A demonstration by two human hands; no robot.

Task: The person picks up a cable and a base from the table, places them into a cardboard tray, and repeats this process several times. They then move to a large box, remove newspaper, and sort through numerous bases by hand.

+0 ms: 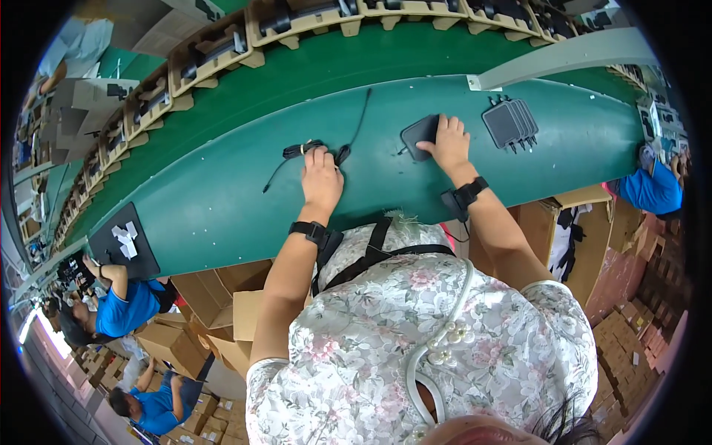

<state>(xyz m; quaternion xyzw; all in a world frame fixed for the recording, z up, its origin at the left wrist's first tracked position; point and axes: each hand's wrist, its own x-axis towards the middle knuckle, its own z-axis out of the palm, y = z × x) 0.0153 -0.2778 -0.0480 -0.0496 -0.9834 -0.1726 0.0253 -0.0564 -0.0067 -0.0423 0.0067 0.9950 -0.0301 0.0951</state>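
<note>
— green curved counter; what's under the left hand?
— its fingers press down on a coiled thin black cable.
— right hand?
— fingers spread flat over a dark rounded square pad; stacked adapters sit just beyond.

Both forearms bare, reaching forward from lower edge, dark bands strapped at wrists. Left hand palm down, fingers curled together at tips, pinching. Right hand extended farther forward and to right, palm down, fingers spread and pressed flat. Hands well apart, elbows bent.
</note>
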